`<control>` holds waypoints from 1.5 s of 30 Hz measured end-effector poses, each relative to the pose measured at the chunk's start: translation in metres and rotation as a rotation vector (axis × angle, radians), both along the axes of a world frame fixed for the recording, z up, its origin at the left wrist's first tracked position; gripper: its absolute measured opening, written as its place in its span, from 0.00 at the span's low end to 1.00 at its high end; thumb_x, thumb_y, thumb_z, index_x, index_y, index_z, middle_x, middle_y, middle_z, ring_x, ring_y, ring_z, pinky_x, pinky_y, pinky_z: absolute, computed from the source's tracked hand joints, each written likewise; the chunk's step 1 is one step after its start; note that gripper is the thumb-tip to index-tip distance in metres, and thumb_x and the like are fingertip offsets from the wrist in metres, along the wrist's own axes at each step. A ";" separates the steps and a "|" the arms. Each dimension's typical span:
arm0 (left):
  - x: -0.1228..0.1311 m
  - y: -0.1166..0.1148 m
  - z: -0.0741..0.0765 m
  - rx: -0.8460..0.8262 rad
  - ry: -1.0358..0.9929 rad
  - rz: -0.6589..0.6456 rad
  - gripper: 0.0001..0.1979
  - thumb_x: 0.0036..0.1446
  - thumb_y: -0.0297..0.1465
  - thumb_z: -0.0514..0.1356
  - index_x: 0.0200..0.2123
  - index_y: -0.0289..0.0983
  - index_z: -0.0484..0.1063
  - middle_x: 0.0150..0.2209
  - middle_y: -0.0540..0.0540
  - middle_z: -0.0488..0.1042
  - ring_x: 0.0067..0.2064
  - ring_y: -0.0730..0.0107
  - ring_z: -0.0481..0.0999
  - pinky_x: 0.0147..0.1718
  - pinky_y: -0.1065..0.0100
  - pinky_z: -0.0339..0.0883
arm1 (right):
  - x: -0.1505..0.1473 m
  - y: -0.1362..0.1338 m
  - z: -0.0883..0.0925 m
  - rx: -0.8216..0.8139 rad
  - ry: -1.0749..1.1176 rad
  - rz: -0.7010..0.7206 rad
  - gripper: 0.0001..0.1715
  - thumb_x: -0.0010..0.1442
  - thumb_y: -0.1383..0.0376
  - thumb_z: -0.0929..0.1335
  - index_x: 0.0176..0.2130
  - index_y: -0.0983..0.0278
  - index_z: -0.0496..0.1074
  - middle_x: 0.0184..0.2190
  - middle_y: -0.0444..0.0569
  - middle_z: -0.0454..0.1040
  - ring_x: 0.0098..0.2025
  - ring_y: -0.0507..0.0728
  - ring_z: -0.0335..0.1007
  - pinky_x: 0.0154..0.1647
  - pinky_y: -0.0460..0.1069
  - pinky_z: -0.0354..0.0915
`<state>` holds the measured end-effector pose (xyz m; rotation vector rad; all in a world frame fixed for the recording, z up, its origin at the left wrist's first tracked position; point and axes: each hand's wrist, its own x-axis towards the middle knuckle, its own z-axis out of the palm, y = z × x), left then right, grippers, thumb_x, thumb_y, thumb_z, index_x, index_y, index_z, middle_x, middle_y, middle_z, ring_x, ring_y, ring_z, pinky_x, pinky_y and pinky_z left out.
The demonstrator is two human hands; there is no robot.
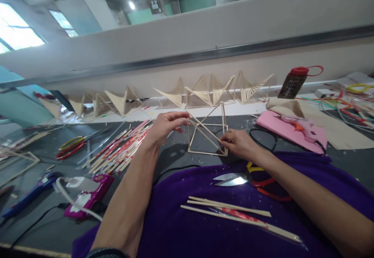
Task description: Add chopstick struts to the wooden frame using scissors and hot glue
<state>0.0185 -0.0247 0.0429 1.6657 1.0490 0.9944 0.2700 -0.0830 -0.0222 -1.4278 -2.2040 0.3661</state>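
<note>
A small open frame of thin wooden sticks (207, 154) stands on the dark table in front of me. My left hand (168, 125) pinches the upper left end of a slanting wooden stick (204, 127) between thumb and fingertips, at the frame's top left corner. At the stick's lower right end, my right hand (238, 142) has its fingers closed on it, beside the frame's right corner. The exact contact under the right fingers is partly hidden. Scissors (233, 179) with red and yellow handles lie on purple cloth (175, 219) below my right forearm, near loose chopsticks (229, 205).
Finished stick models (201, 92) line the wall behind. Wrapped chopsticks (121, 149) lie left, near pliers (74, 147) and a magenta power strip (87, 197). On the right are a pink glue gun (305, 129), its cable, pink foam (265, 121) and a red-capped bottle (293, 83).
</note>
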 end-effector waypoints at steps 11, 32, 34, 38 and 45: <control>0.001 0.008 0.000 0.003 0.070 0.096 0.13 0.43 0.34 0.68 0.35 0.37 0.79 0.36 0.42 0.79 0.36 0.64 0.77 0.25 0.74 0.68 | 0.001 -0.001 0.026 -0.079 0.340 0.002 0.06 0.49 0.73 0.63 0.30 0.64 0.66 0.22 0.40 0.67 0.23 0.48 0.60 0.25 0.43 0.52; 0.002 0.008 -0.001 0.071 0.072 0.079 0.09 0.47 0.27 0.66 0.34 0.40 0.80 0.37 0.45 0.77 0.35 0.68 0.73 0.23 0.75 0.67 | 0.009 0.013 0.035 -0.119 0.041 0.145 0.09 0.60 0.69 0.61 0.30 0.66 0.68 0.28 0.48 0.70 0.28 0.50 0.61 0.29 0.45 0.53; 0.003 0.008 -0.001 0.064 0.055 0.070 0.09 0.47 0.26 0.66 0.34 0.40 0.80 0.37 0.45 0.77 0.35 0.69 0.73 0.22 0.75 0.66 | 0.007 0.014 0.032 -0.116 0.043 0.120 0.07 0.58 0.70 0.61 0.30 0.66 0.68 0.27 0.47 0.70 0.27 0.49 0.61 0.28 0.45 0.53; 0.004 0.008 -0.001 0.062 0.034 0.065 0.09 0.46 0.26 0.66 0.34 0.39 0.80 0.37 0.45 0.77 0.34 0.70 0.74 0.22 0.75 0.66 | 0.006 0.013 0.029 -0.149 0.041 0.075 0.05 0.56 0.71 0.62 0.35 0.66 0.67 0.26 0.45 0.70 0.25 0.49 0.61 0.27 0.44 0.52; 0.007 0.007 0.001 0.081 0.030 0.047 0.09 0.47 0.24 0.65 0.34 0.39 0.80 0.36 0.44 0.76 0.33 0.70 0.75 0.22 0.76 0.66 | 0.004 0.012 0.025 -0.162 -0.044 0.104 0.10 0.61 0.67 0.60 0.31 0.65 0.68 0.23 0.45 0.68 0.24 0.49 0.57 0.26 0.45 0.49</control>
